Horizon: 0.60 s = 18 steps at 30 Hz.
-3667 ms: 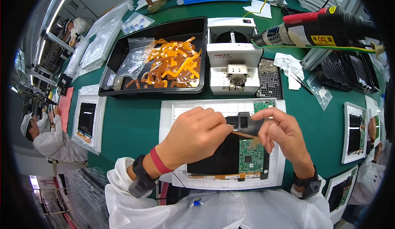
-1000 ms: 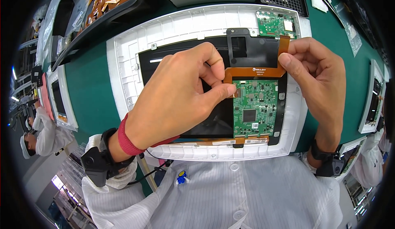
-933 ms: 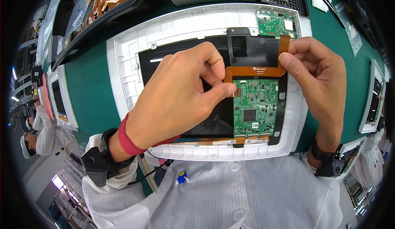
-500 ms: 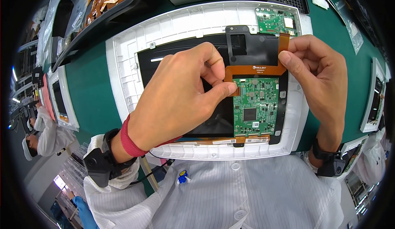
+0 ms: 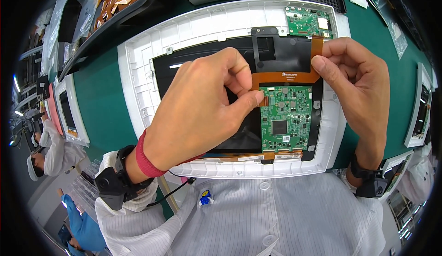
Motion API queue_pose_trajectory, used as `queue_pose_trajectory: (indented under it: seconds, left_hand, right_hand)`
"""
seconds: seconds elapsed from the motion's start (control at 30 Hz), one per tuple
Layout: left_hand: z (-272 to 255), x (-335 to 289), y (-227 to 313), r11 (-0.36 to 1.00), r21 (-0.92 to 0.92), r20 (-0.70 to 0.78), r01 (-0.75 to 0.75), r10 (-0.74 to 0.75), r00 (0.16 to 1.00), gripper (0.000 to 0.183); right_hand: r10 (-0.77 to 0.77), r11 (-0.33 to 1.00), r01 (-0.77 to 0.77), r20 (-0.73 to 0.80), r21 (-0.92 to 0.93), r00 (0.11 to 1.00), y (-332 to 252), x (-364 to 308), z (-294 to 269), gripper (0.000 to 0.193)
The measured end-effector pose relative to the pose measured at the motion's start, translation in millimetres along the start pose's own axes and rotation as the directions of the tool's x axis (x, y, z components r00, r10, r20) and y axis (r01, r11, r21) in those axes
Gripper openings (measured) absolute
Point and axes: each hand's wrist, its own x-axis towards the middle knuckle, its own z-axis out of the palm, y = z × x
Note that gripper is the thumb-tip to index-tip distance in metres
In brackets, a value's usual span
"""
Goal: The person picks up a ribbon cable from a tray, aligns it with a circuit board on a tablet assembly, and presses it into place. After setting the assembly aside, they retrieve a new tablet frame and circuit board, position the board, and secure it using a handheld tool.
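Two hands, left (image 5: 198, 113) and right (image 5: 357, 85), were at one white frame (image 5: 138, 76). It carried two green circuit boards, large (image 5: 285, 118) and small (image 5: 307, 22), and one orange flex cable (image 5: 283, 77). One black tray (image 5: 99, 35) stood on the bench (image 5: 99, 104).

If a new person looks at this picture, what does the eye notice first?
First, the two bare hands in the middle: the left hand and the right hand pinch the orange flex cable at its two ends. Just below it, the green circuit board lies on a black panel inside the white plastic frame, which rests on the green table.
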Motion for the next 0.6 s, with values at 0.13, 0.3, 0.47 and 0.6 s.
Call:
queue_pose_trajectory:
  seconds: [0.13, 0.3, 0.47, 0.6]
  left_hand:
    - [-0.4, 0.0, -0.1, 1.000, 0.000, 0.003, 0.016, -0.016, 1.000, 0.029]
    - [-1.1, 0.4, 0.4, 1.000, -0.020, 0.016, 0.020, -0.019, 1.000, 0.029]
    - [-1.0, 1.4, -0.8, 0.999, -0.031, 0.022, 0.019, -0.019, 1.000, 0.029]
    - [-0.3, 2.1, -1.3, 0.999, -0.034, 0.029, 0.023, -0.022, 0.999, 0.030]
  right_hand:
    - [0.004, 1.000, -0.004, 0.009, -0.006, 1.000, -0.7, 0.2, -0.5, 0.014]
    - [0.010, 1.000, -0.010, 0.002, -0.016, 1.000, -1.3, -0.2, -0.5, 0.015]
    - [0.013, 1.000, -0.013, 0.007, -0.021, 1.000, -0.5, -0.2, -0.7, 0.015]
    - [0.014, 1.000, -0.014, 0.007, -0.015, 1.000, -0.9, -0.5, -0.8, 0.014]
